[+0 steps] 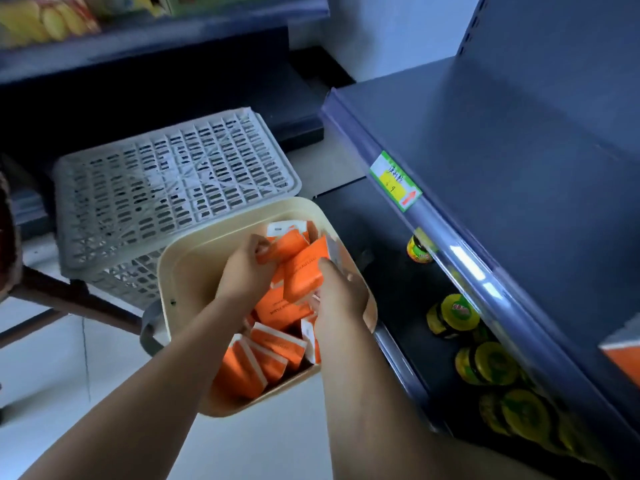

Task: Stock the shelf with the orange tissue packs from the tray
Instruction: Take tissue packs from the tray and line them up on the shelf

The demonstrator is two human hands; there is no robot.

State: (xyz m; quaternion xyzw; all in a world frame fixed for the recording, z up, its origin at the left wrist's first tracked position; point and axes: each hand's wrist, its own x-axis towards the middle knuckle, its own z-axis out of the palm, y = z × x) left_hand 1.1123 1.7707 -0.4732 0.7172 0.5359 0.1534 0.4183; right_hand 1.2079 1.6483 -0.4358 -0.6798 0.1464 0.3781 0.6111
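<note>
Blurred print on orange tissue packs point(304, 276)

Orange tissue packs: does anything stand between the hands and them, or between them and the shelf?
Nothing visible. The left hand and right hand already grip orange tissue packs inside the tray, and the shelf beside it, on the right, lies open with bare surface.

Likely shop: shelf point(519, 140), price tag point(394, 181)
</note>
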